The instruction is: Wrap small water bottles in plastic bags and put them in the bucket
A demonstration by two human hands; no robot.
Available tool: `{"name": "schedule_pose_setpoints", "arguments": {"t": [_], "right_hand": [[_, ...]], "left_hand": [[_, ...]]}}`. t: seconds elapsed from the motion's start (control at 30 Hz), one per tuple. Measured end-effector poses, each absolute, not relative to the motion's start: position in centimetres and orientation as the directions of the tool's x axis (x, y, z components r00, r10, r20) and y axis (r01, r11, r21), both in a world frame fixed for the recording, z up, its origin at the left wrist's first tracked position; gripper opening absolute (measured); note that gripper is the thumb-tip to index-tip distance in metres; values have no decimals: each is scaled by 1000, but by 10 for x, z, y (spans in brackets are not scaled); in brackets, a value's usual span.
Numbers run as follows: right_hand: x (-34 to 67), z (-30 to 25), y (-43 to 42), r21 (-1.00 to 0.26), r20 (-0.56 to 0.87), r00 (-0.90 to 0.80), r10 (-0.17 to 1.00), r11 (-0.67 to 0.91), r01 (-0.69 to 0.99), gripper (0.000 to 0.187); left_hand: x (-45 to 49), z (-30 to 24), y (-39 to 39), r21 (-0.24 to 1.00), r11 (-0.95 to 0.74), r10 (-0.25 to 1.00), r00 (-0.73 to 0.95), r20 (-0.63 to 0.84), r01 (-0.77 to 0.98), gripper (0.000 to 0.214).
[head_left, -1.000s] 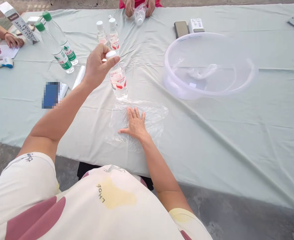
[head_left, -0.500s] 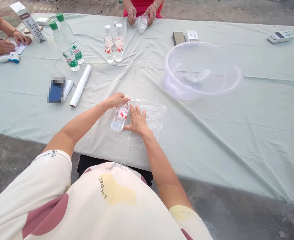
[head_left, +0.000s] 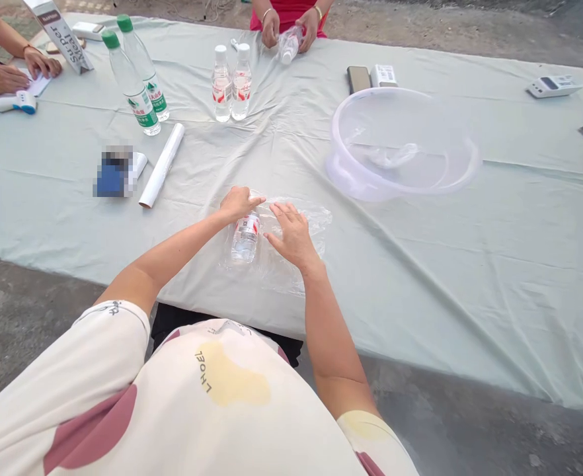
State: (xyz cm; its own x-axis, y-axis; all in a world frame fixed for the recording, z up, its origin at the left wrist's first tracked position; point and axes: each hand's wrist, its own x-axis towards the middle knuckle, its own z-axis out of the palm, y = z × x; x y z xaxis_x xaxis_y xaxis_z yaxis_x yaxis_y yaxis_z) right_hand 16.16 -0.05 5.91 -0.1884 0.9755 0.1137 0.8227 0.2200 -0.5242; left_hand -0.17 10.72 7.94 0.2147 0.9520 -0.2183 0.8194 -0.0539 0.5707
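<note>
A small clear water bottle (head_left: 245, 239) with a red and white label lies on its side on a thin sheet of clear plastic film (head_left: 281, 281). Its base points towards me. My left hand (head_left: 239, 202) is closed over the neck end, which it hides, with the index finger stretched to the right. To the right of the bottle, my right hand (head_left: 294, 235) is open above the film, fingers apart and holding nothing. Whether its palm touches the film is unclear.
Beyond stand two small bottles (head_left: 231, 86) and two green-capped bottles (head_left: 140, 89). A white roll (head_left: 162, 165) lies left, a translucent basin (head_left: 355, 185) right. Across the table, a person's hands (head_left: 291, 30) hold another bottle; another person's hands (head_left: 24, 73) rest on paper.
The bottle has shifted a little to the right and turned, under my left hand. My right hand has moved right, away from the bottle's side.
</note>
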Motion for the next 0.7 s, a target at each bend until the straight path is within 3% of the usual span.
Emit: {"name": "schedule_pose_setpoints", "arguments": {"t": [0.1, 0.23, 0.37, 0.5, 0.6, 0.7], "right_hand": [[150, 64, -8, -596, 246, -76, 966, 213, 774, 43], [123, 60, -20, -650, 265, -99, 959, 253, 716, 33], [111, 49, -30, -684, 214, 2, 977, 149, 714, 38], [108, 41, -37, -696, 211, 37, 977, 124, 707, 39], [109, 44, -33, -650, 236, 45, 971, 123, 750, 36], [110, 58, -12, -544, 298, -25, 954, 191, 817, 32]], "left_hand": [[-4, 83, 98, 601, -80, 968, 205, -143, 795, 33], [-31, 89, 69, 572, -44, 992, 105, -74, 819, 25], [-64, 82, 20, 449, 46, 972, 64, -226, 892, 29], [-70, 66, -21, 384, -20, 951, 137, -278, 923, 18], [-64, 59, -33, 430, -33, 957, 152, -245, 902, 14], [-60, 56, -35, 560, -18, 972, 145, -182, 828, 15]]}}
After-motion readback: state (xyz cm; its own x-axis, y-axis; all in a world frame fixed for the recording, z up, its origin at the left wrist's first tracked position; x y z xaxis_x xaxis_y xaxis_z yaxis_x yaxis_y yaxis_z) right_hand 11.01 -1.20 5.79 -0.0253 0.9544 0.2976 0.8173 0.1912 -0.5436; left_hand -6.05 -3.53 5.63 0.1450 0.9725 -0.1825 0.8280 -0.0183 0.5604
